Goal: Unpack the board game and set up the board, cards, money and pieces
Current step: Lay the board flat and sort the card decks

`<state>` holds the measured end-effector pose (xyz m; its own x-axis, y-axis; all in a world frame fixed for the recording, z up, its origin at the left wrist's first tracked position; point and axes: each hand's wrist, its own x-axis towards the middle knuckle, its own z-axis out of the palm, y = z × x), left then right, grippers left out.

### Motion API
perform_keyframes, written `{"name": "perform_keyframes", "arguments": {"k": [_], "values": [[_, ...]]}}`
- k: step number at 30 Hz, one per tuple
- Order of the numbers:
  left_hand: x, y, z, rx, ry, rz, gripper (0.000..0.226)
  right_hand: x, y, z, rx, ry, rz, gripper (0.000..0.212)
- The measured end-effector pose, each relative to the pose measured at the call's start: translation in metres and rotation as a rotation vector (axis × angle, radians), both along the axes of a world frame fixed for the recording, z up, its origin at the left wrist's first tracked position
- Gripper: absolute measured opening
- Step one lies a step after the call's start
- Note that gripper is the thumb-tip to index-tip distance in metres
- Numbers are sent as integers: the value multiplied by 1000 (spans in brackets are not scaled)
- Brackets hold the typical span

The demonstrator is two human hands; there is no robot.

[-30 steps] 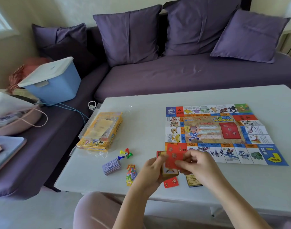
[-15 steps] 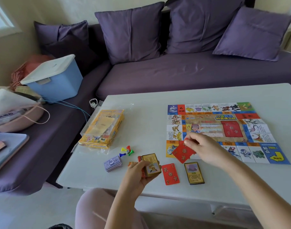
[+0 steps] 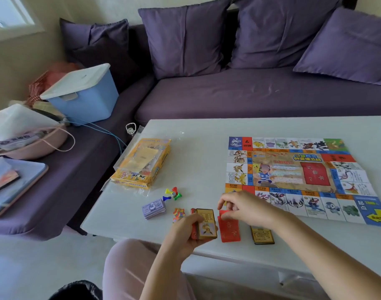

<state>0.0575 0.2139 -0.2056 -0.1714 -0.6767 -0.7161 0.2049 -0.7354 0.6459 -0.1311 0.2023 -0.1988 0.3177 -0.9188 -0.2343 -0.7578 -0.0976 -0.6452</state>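
Board laid; money, pieces out | left hand grips deck | right hand pinches red card | card sorting looks unfinished

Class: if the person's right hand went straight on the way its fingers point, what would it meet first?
Probably the card stack held in the left hand: the right hand, pinching a red card, points leftward at it, though depth is unclear.

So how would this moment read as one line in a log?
step: sorting cards | left hand: holds card deck | right hand: pinches red card at red pile | board: unfolded on table
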Motion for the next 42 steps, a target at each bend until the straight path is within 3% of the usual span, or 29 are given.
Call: {"name": "perform_keyframes", "arguments": {"k": [9, 16, 20, 26, 30, 33, 36, 42], "values": [[3, -4, -7, 6, -10, -33, 26, -3, 19, -8, -41, 273, 175, 82], [2, -2, -7, -16, -6, -24, 27, 1, 24, -19, -138, 277, 147, 60], [2, 1, -1, -86, -8, -30, 20, 2, 25, -17, -148, 250, 126, 59], [-3, 5, 11, -215, 78, 69, 11, 7, 29, -14, -185, -194, -182, 20], [-11, 5, 15, -276, 81, 86, 21, 4, 38, -2, 22, -651, -374, 29], [-21, 6, 17, -288, 85, 59, 24, 5, 43, -1, 56, -668, -397, 39], [-29, 7, 21, -307, 93, -1, 19, 4, 45, -2, 51, -687, -524, 21], [-32, 11, 29, -320, 148, -19, 18, -6, 52, 0, 65, -830, -580, 9]]}}
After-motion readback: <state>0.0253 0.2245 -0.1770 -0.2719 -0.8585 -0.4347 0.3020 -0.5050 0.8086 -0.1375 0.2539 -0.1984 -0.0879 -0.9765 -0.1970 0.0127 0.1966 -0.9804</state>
